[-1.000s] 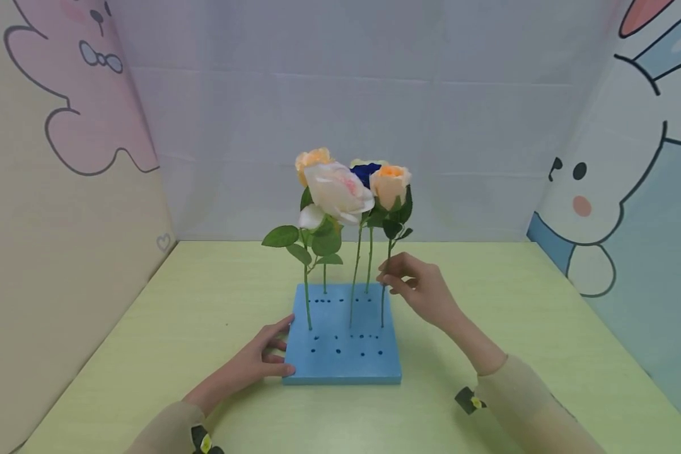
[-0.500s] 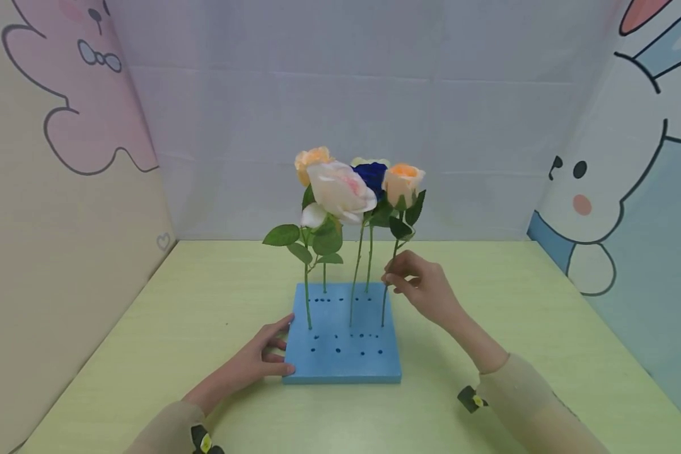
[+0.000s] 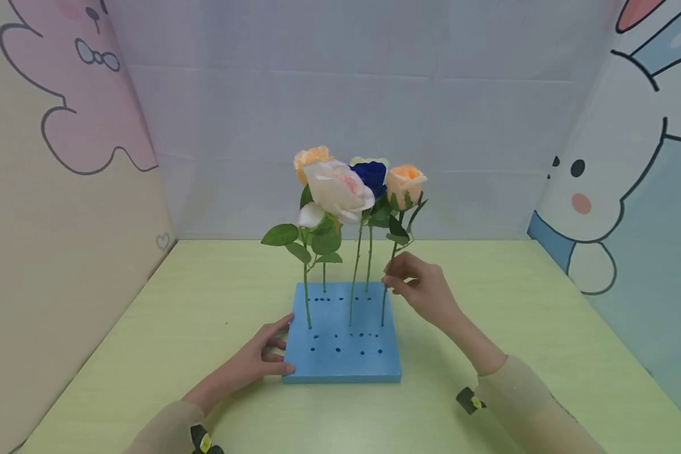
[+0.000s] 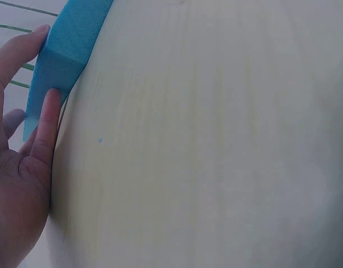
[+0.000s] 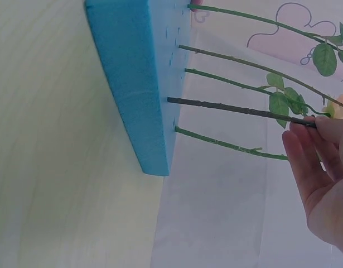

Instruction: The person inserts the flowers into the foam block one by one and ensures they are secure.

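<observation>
My right hand (image 3: 422, 287) pinches the dark stem of a peach rose (image 3: 405, 186) between thumb and fingers. That stem (image 5: 232, 107) stands in the blue foam board (image 3: 340, 367) at its right side, leaning slightly right. Against the board's left edge rests my left hand (image 3: 261, 353), thumb at the near corner and fingers spread along the side. In the left wrist view its fingers (image 4: 48, 120) touch the foam's side wall. Also upright in the board are a large pale pink flower (image 3: 340, 189), a dark blue rose (image 3: 371, 175) and a yellow-orange flower (image 3: 311, 161).
Several small holes dot the board's top, many in its front half. A cream bloom (image 3: 374, 160) shows partly behind the blue rose. The board lies on a pale yellow-green table (image 3: 176, 315), with a whitish cloth backdrop (image 3: 340, 75) behind and cartoon-printed side walls.
The peach rose's head has swung to the right and turned a little, its stem foot staying at the same spot. My right hand has shifted slightly right; my left hand keeps its place.
</observation>
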A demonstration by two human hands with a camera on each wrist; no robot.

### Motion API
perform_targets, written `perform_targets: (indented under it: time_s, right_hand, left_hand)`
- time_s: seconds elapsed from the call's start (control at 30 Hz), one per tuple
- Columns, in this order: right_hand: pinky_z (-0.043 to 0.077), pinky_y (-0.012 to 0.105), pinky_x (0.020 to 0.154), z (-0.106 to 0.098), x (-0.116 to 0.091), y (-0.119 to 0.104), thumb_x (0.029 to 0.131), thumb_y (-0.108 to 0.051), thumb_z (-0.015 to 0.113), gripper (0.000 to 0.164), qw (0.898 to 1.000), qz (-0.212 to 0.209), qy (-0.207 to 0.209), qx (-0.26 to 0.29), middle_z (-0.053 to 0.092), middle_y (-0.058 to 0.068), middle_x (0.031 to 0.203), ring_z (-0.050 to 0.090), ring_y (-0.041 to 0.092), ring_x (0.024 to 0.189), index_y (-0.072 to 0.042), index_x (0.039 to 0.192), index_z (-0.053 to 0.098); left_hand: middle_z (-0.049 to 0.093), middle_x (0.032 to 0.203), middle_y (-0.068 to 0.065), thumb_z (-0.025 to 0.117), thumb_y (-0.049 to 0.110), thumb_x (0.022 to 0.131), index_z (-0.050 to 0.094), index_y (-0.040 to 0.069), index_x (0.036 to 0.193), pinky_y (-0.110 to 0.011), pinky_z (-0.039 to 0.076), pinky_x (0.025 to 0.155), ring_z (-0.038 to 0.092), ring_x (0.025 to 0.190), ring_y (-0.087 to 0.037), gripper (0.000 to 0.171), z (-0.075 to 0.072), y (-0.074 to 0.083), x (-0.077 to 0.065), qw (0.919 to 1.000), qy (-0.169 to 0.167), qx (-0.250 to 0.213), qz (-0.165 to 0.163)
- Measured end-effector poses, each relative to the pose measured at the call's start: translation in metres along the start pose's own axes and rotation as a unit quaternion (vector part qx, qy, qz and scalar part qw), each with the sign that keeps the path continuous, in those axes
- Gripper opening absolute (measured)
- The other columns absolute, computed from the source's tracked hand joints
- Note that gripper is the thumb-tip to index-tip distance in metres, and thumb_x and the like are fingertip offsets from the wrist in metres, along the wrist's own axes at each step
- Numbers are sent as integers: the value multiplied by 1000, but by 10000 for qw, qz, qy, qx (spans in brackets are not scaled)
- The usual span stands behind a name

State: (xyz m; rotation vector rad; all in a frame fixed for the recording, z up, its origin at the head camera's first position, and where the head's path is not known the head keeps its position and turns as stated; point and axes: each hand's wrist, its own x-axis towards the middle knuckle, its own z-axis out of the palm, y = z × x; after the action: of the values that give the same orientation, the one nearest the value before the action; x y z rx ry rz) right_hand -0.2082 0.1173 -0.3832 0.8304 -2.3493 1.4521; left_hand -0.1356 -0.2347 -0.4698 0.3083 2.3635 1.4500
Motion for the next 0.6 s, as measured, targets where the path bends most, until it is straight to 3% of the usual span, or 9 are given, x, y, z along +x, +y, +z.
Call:
perform_targets:
  time_s: [0.13, 0.3, 0.6]
  right_hand:
    - [59, 23, 63, 1, 0, 0, 91, -6, 69, 12, 9998, 5, 65, -171, 74, 11, 87, 69, 10, 71, -5, 103, 67]
    - [58, 23, 62, 2, 1, 2, 92, -9, 68, 12, 9993, 128, 89, -334, 75, 9, 87, 69, 9, 71, -9, 104, 70]
    - [59, 25, 61, 3, -1, 6, 91, -9, 69, 7, 9997, 79, 204, -139, 75, 11, 93, 72, 28, 75, -5, 97, 68]
  left_hand:
    - [25, 158, -19, 78, 28, 85, 16, 23, 160, -22, 52, 92, 50, 121, -27, 97, -1, 0, 0, 10000, -26, -11, 62]
    - [25, 157, -19, 78, 27, 85, 16, 24, 160, -24, 53, 93, 49, 122, -27, 97, -1, 1, 0, 10000, -36, -69, 33]
    - [26, 157, -18, 79, 29, 85, 16, 25, 160, -27, 53, 93, 51, 121, -27, 98, -1, 2, -1, 10000, 2, -68, -41]
